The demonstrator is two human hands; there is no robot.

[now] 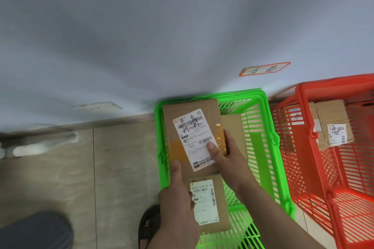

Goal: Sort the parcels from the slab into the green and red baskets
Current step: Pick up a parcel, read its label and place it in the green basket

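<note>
two bare hands hold one flat brown cardboard parcel with a white shipping label [192,137] over the bright green plastic lattice basket [269,127]. the left hand [178,202] grips the parcel's near left corner, thumb stretched up along the top face, the other fingers out of sight beneath. the right hand [228,155] grips its right edge, thumb pressed on the label, fingers curled round the side. the parcel hangs roughly level, its far end reaching the basket's back rim, and i cannot tell whether it touches anything below. handwriting in dark marker runs across the label's top, and a strip of glossy tape crosses the cardboard under it.

under its near end, inside the green basket, lies a smaller brown cardboard parcel with its own white barcode label [208,204]. another plain brown box [232,127] shows beside the right hand, deeper in the same basket.

just to the right stands the red plastic lattice basket [303,147], holding a taped brown cardboard box with a small label [332,125]. on the grey wall above hangs a red-bordered handwritten sign [264,69]. both baskets sit on beige floor tiles [121,168].
</note>
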